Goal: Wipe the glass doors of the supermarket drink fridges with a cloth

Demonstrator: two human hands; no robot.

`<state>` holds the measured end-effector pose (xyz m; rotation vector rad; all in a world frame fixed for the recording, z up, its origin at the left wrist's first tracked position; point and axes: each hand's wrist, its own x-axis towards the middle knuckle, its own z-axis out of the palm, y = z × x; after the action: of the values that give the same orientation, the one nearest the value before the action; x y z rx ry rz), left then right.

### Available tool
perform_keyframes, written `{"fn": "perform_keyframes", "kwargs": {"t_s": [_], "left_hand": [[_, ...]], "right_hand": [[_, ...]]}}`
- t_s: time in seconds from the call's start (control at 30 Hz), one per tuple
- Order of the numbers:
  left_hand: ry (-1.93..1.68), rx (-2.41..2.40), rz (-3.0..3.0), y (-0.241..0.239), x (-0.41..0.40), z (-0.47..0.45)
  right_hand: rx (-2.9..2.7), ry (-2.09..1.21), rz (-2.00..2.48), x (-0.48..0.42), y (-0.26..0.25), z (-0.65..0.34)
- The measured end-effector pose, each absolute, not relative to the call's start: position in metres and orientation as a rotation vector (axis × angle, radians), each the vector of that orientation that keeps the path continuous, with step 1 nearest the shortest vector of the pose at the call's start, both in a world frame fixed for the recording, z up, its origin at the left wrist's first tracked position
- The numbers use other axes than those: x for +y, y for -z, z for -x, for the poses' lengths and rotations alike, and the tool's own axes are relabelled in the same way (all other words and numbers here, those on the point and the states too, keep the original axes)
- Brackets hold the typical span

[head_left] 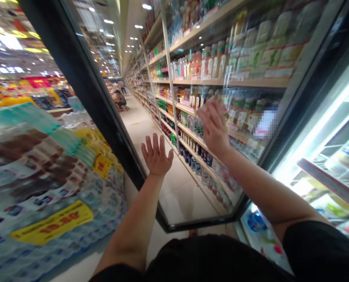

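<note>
A glass cooler door (pixel 192 203) with a black frame stands swung open in front of me. My left hand (pixel 156 156) is flat against the glass, fingers spread, holding nothing. My right hand (pixel 213 125) is higher on the same pane, fingers stretched out and a little smeared by motion, also holding nothing. Through the glass I see shelves of bottles (pixel 209 62) along a shop aisle.
The lit cooler interior (pixel 333 156) with wire shelves and packaged goods is on the right. Stacked packs of bottled water (pixel 45 188) with yellow price signs fill the left. A tiled aisle (pixel 139 121) runs ahead, with people far down it.
</note>
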<state>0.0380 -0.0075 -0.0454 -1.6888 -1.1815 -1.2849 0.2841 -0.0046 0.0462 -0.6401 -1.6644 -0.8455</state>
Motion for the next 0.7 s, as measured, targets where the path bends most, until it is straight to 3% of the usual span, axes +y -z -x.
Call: {"fn": "perform_keyframes", "kwargs": {"t_s": [0.17, 0.4, 0.57, 0.7], "left_hand": [[1.258, -1.102, 1.661, 0.045, -0.005, -0.036], [1.322, -1.186, 1.741, 0.047, -0.001, -0.036], [1.348, -1.219, 1.787, 0.044, -0.005, -0.038], [1.35, -1.279, 1.856, 0.042, -0.009, -0.039]], "right_hand": [[-2.174, 0.918, 0.518, -0.024, 0.003, -0.283], [-1.57, 0.751, 0.804, -0.019, -0.028, -0.334], [-1.943, 0.729, 0.729, -0.027, 0.019, -0.341], [-1.829, 0.832, 0.774, -0.027, -0.003, -0.372]]}}
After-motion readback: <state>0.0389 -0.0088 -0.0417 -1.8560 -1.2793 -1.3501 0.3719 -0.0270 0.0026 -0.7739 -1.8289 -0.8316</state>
